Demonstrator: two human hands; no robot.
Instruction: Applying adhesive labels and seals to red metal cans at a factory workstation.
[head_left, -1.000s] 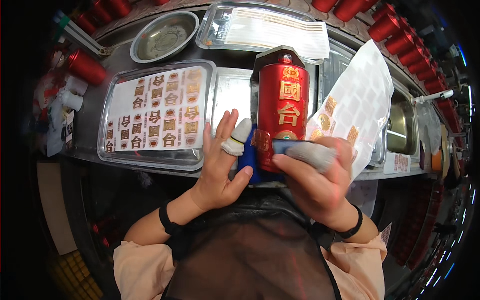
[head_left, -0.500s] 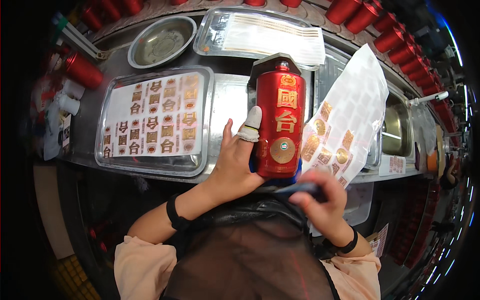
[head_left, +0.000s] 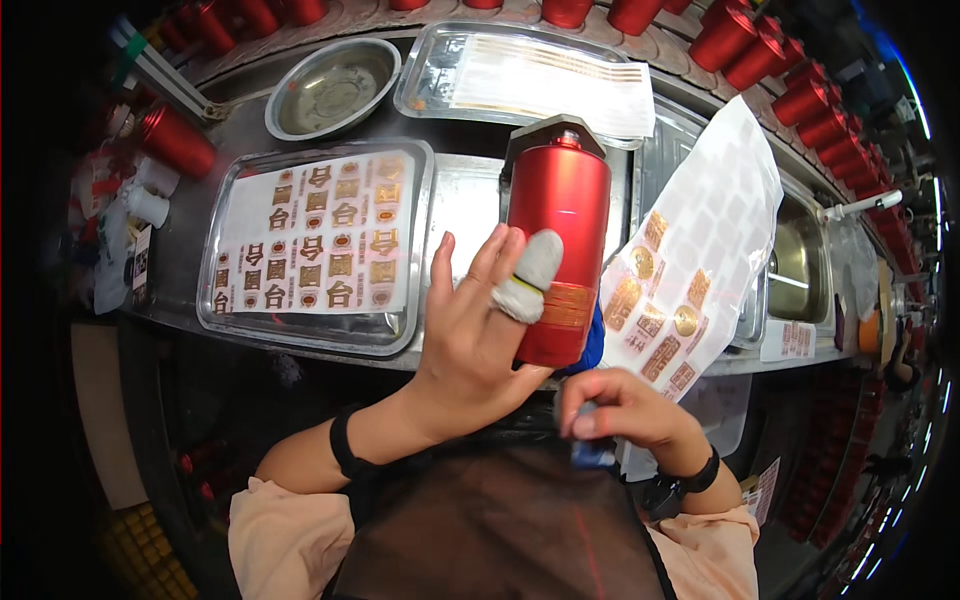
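A glossy red bottle [head_left: 562, 210] lies against a dark angular holder [head_left: 528, 138], with a blue part [head_left: 594, 345] showing by its lower end. A band of fine gold print crosses its lower half. My left hand [head_left: 465, 335] rests along the bottle's left side, fingers stretched and spread. Its index finger wears a pale finger cot [head_left: 537, 262] and touches the bottle's front; the thumb reaches under the lower end, partly hidden. Just below the bottle, my right hand [head_left: 635, 412] is closed on a small blue-grey piece [head_left: 594, 452], too blurred to name.
Left stands a metal tray [head_left: 420, 250] with a sheet of gold stickers [head_left: 330, 235]. A round bowl [head_left: 335, 88] and another tray [head_left: 425, 75] sit behind. A partly used sticker sheet [head_left: 700, 230] lies right, before a sink [head_left: 803, 262]. Red bottles [head_left: 722, 40] line the far edge.
The bottle has turned, so its large gold characters and round emblem no longer face up. My left index finger has moved over its front. My right hand has shifted slightly left and down.
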